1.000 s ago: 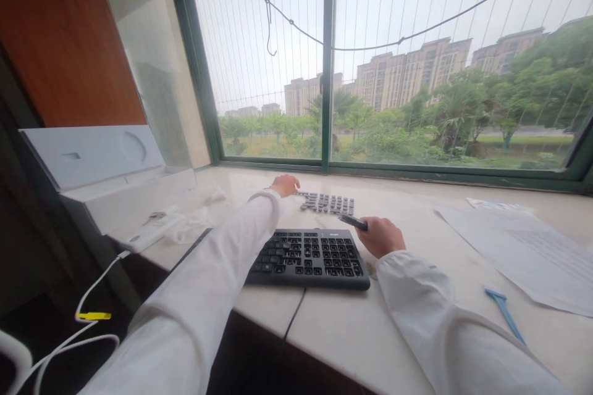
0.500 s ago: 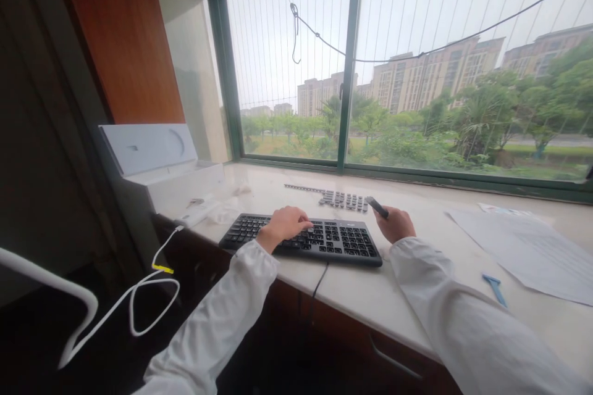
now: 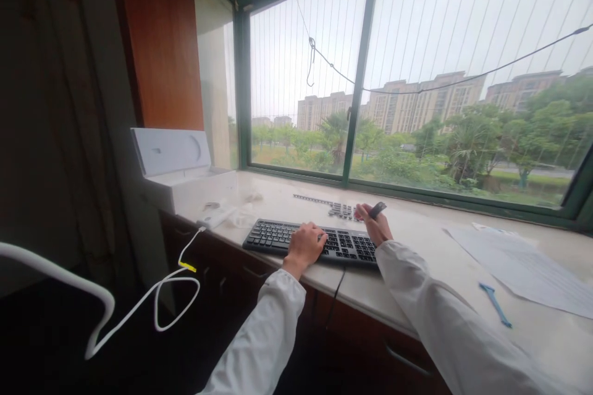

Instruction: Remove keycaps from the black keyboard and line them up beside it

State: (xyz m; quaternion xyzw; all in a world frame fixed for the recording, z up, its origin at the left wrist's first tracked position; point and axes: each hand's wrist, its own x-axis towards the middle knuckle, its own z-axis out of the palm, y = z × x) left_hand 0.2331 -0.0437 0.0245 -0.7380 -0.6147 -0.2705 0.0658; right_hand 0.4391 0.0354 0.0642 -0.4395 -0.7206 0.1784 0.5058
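Observation:
A black keyboard (image 3: 278, 236) lies on the pale stone sill (image 3: 417, 271) in front of me. My left hand (image 3: 306, 243) rests on its middle keys with the fingers curled down. My right hand (image 3: 376, 226) hovers over the keyboard's right end and grips a small dark bar-shaped tool (image 3: 377, 210), tip pointing up and right. Behind the keyboard, several loose dark keycaps (image 3: 341, 211) lie in rows on the sill, with a thin strip of them (image 3: 311, 199) to their left.
A white open box (image 3: 178, 163) stands at the sill's left end, with a white device (image 3: 214, 217) whose cable (image 3: 152, 296) hangs down. Paper sheets (image 3: 523, 265) and a blue plastic tool (image 3: 495, 305) lie to the right. A barred window (image 3: 417, 74) runs along the back.
My left hand came back from the loose keycaps onto the keyboard. My right hand lifted the dark tool a little higher. The view pulled back and swung left.

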